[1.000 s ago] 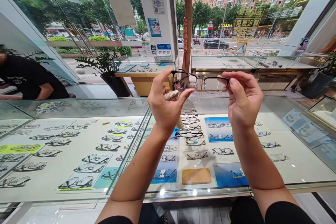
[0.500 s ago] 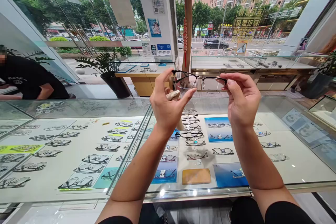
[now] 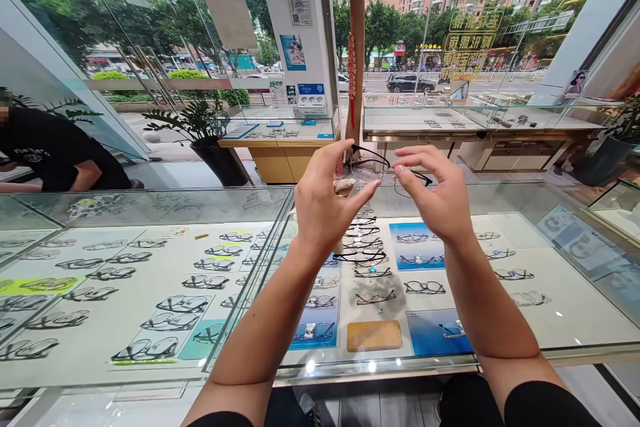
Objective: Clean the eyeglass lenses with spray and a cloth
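Note:
A pair of black half-rim eyeglasses [image 3: 369, 169] is held up above the glass counter, its left lens showing between my hands. My left hand [image 3: 323, 207] grips the frame's left end, with the index finger at the upper corner and the thumb below the lens. A crumpled whitish cloth [image 3: 344, 185] is tucked in that palm under the curled fingers. My right hand [image 3: 439, 197] is closed on the frame near the bridge, thumb and fingers in front of the right lens and hiding much of it.
Beneath my arms is a glass display counter [image 3: 250, 377] with rows of eyeglasses inside and a tan case [image 3: 374, 336]. Farther off stand a wooden post [image 3: 356, 47], a potted plant [image 3: 215, 160] and more showcases [image 3: 280, 160]. A person in black [image 3: 55, 147] sits at the left.
My right hand has moved left from the frame's right end to near the bridge. My left hand and the eyeglasses have shifted slightly right and down, and the glasses are turned.

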Demonstrator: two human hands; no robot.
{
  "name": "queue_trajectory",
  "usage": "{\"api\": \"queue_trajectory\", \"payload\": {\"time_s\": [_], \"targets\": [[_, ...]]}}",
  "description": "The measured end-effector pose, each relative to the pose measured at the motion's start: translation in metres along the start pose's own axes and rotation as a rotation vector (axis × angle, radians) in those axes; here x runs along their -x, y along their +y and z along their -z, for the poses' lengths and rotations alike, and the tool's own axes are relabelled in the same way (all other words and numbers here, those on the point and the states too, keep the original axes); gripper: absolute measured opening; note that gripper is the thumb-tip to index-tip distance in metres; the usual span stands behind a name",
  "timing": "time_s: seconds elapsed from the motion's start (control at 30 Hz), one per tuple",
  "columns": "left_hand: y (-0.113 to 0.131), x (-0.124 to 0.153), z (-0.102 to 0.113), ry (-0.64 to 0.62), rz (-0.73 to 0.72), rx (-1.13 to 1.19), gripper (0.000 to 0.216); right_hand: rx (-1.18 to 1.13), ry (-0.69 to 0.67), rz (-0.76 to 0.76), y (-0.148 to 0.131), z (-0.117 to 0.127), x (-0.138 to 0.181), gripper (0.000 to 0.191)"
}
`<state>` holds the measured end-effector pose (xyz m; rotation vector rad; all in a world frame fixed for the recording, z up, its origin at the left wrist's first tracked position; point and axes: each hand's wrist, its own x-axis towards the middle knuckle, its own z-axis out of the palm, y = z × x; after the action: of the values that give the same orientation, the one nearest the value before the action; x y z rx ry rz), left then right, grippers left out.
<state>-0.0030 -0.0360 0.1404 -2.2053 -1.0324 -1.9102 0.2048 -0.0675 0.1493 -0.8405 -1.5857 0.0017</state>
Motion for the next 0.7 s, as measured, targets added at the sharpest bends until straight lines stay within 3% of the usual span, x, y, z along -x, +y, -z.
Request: {"api": "queue_trajectory", "payload": {"time_s": [0.33,0.7], "targets": [[0.002,-0.001,0.009,-0.101,-0.054,-0.068,0.066,-0.13,-0.202,-0.087,0.008,0.008,-0.001,0.017],[0.001,-0.004,0.009,-0.153,-0.026,0.173,0.069,-0.312,-0.295,-0.204,0.018,0.005,-0.003,0.027]]}}
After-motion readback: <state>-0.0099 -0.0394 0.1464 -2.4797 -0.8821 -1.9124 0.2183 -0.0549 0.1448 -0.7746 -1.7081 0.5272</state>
